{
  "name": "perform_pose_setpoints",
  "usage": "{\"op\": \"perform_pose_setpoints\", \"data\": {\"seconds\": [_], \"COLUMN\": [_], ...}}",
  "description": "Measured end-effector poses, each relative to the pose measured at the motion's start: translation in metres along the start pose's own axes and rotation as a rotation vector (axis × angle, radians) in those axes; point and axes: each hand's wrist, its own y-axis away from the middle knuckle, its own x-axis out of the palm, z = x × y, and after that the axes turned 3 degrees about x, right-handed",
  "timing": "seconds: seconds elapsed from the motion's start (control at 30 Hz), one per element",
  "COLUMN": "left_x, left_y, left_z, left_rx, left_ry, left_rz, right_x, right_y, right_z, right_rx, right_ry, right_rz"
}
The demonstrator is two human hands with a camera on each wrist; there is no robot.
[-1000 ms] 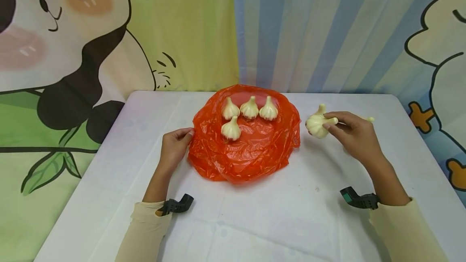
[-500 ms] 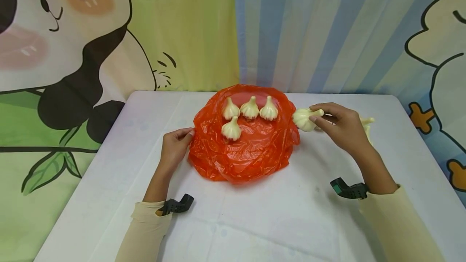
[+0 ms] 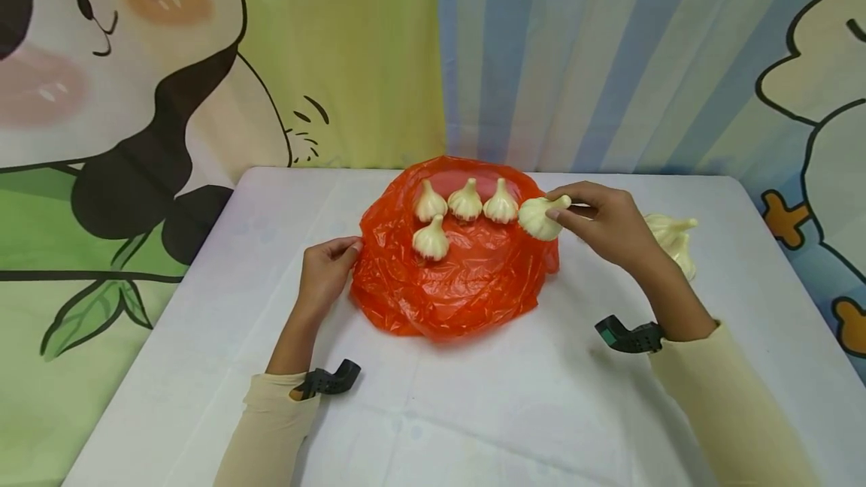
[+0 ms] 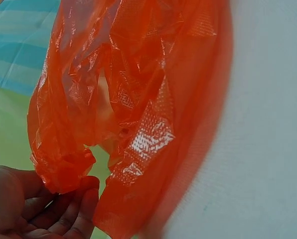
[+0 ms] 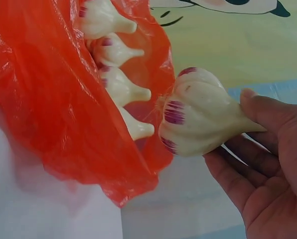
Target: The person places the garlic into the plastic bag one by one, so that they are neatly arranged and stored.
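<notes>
A red plastic bag [image 3: 467,291] lies spread wide on the table, its mouth facing up. Inside it, three garlic bulbs [image 3: 464,200] stand in a back row and another garlic bulb [image 3: 430,239] is in front at the left. My left hand [image 3: 322,276] pinches the bag's left rim; the left wrist view shows the crumpled red edge [image 4: 64,174] between thumb and fingers. My right hand [image 3: 605,228] holds a garlic bulb [image 3: 539,218] by its stem, overlapping the bag's right rim in the head view. Purple streaks mark this bulb [image 5: 198,114] in the right wrist view.
More garlic [image 3: 676,243] lies on the table to the right, partly hidden behind my right hand. The white table [image 3: 473,412] ends at a back edge against a printed cloth backdrop [image 3: 575,58]. Black cameras [image 3: 631,335] sit on both wrists.
My right hand has carried the garlic bulb leftward from beyond the bag's right side to over its right rim. The left hand stays at the left rim. More garlic shows at the right.
</notes>
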Motion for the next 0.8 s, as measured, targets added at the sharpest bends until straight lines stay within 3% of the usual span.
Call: {"op": "perform_pose_setpoints", "data": {"seconds": [0.17, 0.5, 0.8], "left_x": [0.0, -0.001, -0.001], "left_y": [0.0, 0.001, 0.001], "left_z": [0.0, -0.001, -0.002], "left_rx": [0.001, -0.003, 0.009], "left_ry": [0.002, 0.0, -0.002], "left_rz": [0.001, 0.004, -0.002], "right_x": [0.012, 0.029, 0.044], "right_y": [-0.012, -0.033, -0.049], "right_z": [0.002, 0.013, 0.018], "right_rx": [-0.042, -0.007, -0.043], "right_ry": [0.007, 0.017, 0.003], "right_rz": [0.08, 0.191, 0.271]}}
